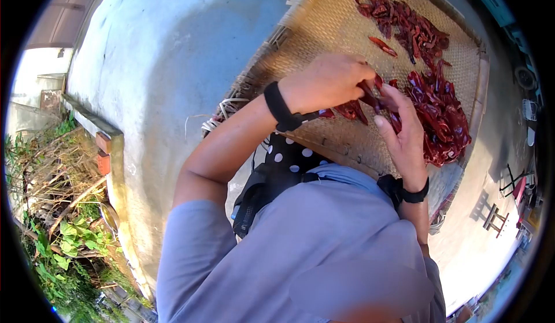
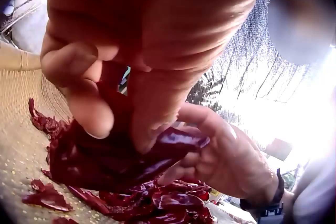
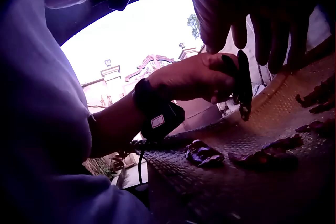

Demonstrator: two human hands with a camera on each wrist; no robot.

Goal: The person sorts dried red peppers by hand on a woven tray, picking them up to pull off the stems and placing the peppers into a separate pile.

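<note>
My left hand (image 1: 326,83) pinches a dark red dried chilli pepper (image 2: 105,161) between thumb and fingers, over a woven bamboo tray (image 1: 324,28). In the right wrist view this left hand (image 3: 194,79) holds the chilli upright above the weave. Close beside it is my right hand (image 1: 404,135), its fingers extended and thumb apart. The fingers (image 3: 278,40) of the right hand hang straight and dark in the right wrist view, near the chilli. Beyond and right of the hands lies a heap of glossy chillies (image 1: 442,126).
A second pile of chillies (image 1: 410,28) lies toward the tray's far end, with a single chilli (image 1: 382,46) beside it. More chilli pieces (image 1: 351,112) lie below the left hand. A low wooden stool (image 1: 495,220) stands on the concrete ground at right.
</note>
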